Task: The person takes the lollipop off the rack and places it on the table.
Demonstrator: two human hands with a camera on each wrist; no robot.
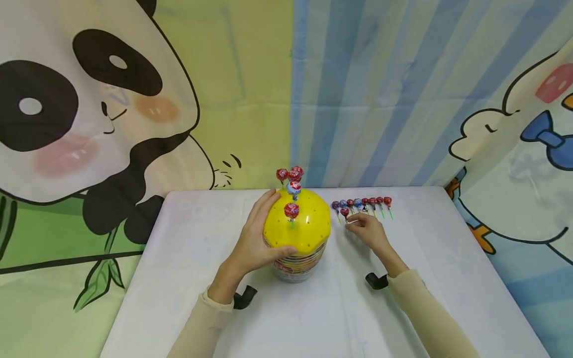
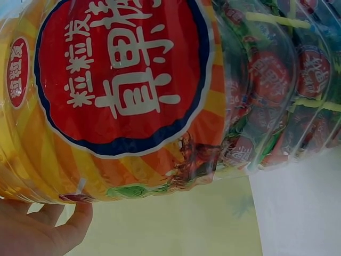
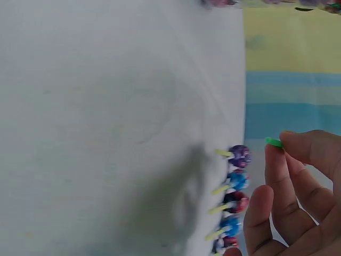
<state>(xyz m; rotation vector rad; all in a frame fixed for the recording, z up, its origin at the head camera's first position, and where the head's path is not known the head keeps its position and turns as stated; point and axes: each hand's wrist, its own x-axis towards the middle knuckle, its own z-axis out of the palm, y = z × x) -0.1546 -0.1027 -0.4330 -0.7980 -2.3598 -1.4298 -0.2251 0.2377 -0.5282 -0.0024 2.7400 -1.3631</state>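
A clear ribbed plastic jar (image 1: 296, 272) with a yellow lid (image 1: 309, 219) stands upright on the table. Four-sided support aside, my left hand (image 1: 256, 243) grips it near the top, thumb in front and fingers round the far left side. Several lollipops (image 1: 292, 211) stand upright in small holes of the lid. Through the jar's wall, wrapped candies (image 2: 269, 74) show beside a red and orange label (image 2: 128, 80). My right hand (image 1: 369, 231) pinches a red-wrapped lollipop (image 1: 344, 212) to the right of the jar; the right wrist view shows its green stick (image 3: 274, 142) between thumb and forefinger.
Behind my right hand, a row of several lollipops (image 1: 372, 201) lies on the white table (image 1: 429, 278), sticks toward me. A cartoon-printed backdrop (image 1: 250, 99) stands along the table's far edge. Black camera mounts (image 1: 377, 281) show at both wrists.
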